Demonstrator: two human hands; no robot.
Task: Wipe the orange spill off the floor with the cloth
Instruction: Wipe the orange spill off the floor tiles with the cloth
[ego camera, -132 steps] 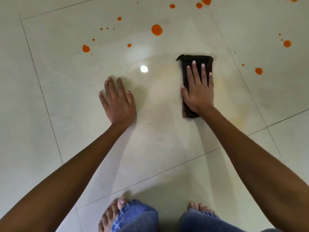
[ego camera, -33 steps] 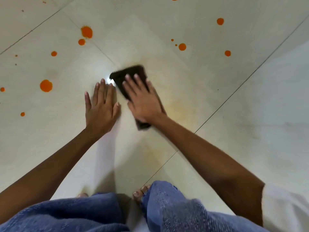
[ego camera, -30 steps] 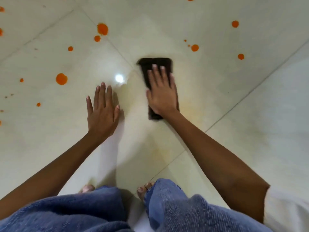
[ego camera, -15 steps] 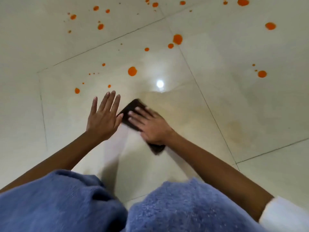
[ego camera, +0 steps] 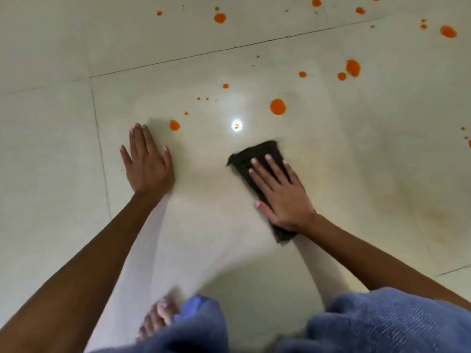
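A dark folded cloth lies flat on the pale tiled floor. My right hand presses down on it with spread fingers, covering its middle; the cloth's ends show beyond my fingertips and wrist. My left hand rests flat on the floor to the left, fingers apart, holding nothing. Orange drops are scattered beyond both hands: a large drop past the cloth, a smaller drop just right of my left fingertips, and several more farther off.
A faint yellowish smear marks the tile to the right of the cloth. A bright light reflection sits between the hands. My bare foot and blue-clad knees fill the bottom edge. Grout lines cross the floor.
My right hand has slid the cloth to the right, away from my left hand, which it nearly touched half a second ago. The view has shifted; the left hand stays planted.
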